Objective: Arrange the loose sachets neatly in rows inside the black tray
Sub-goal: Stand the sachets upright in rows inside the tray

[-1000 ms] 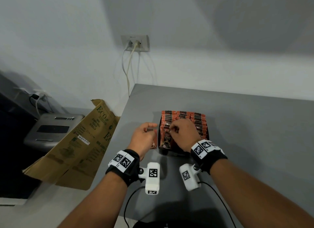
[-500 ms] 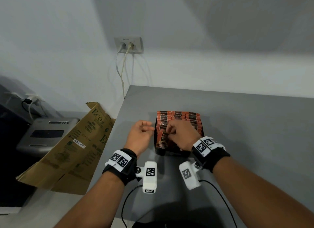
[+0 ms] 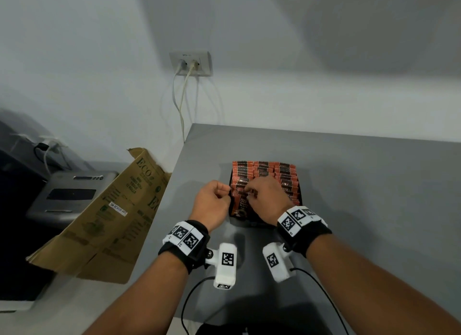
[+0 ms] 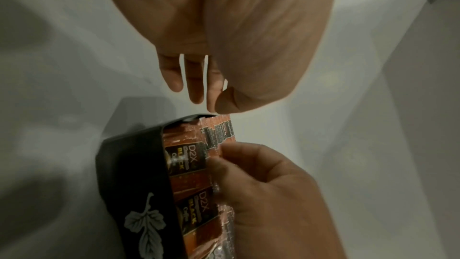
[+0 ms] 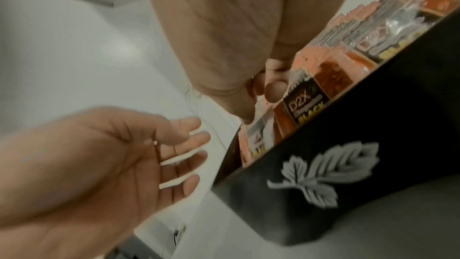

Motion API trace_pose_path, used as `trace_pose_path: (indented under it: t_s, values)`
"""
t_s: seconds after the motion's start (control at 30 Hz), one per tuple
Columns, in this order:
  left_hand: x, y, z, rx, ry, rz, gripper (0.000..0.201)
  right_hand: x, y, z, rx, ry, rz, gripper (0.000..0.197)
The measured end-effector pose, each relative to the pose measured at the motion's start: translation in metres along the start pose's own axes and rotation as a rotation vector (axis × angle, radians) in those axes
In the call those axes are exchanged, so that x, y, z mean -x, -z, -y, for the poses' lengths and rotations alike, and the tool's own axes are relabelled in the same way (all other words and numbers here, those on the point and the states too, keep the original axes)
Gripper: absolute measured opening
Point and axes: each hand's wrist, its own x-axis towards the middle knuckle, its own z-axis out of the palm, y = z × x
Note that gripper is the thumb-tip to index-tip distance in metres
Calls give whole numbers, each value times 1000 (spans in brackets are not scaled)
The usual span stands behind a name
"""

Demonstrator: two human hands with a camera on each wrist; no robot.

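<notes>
The black tray (image 3: 300, 197), with a white leaf print on its wall (image 5: 398, 105), sits on the grey table packed with rows of upright orange-and-black sachets (image 3: 264, 170). My right hand (image 3: 250, 194) reaches in over the front left row, and its fingers (image 4: 248, 164) pinch the top of a sachet (image 4: 185, 157) there. My left hand (image 3: 224, 193) hangs just left of the tray's left wall (image 4: 132, 164). Its fingers (image 5: 184, 153) are loose and hold nothing. The right hand hides the sachets below it.
A flattened brown cardboard box (image 3: 107, 210) leans past the table's left edge, with a grey machine (image 3: 72, 192) behind it. A wall socket (image 3: 190, 63) with two cables is at the back. Black cables (image 3: 321, 289) trail from my wrist cameras near the front edge.
My left hand has moved right up to the tray's left wall, and the small thing it pinched a second ago is gone from it. My right hand stays at the front left row.
</notes>
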Motion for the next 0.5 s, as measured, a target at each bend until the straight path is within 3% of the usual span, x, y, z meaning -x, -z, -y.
trace_pose_path:
  t_s: [0.1, 0.17, 0.27, 0.5]
  values:
    - [-7, -2, -5, -278, -189, 6, 18, 2, 20, -19, 45, -59, -138, 23]
    - [-15, -9, -7, -500, -317, 38, 36, 7, 35, -35, 139, -180, -68, 46]
    - [-25, -24, -14, -658, -320, 113, 58, 14, 44, -54, 277, -291, 81, 69]
    - [-42, -48, -12, -882, -371, 168, 77, 12, 22, -70, 348, -290, 115, 78]
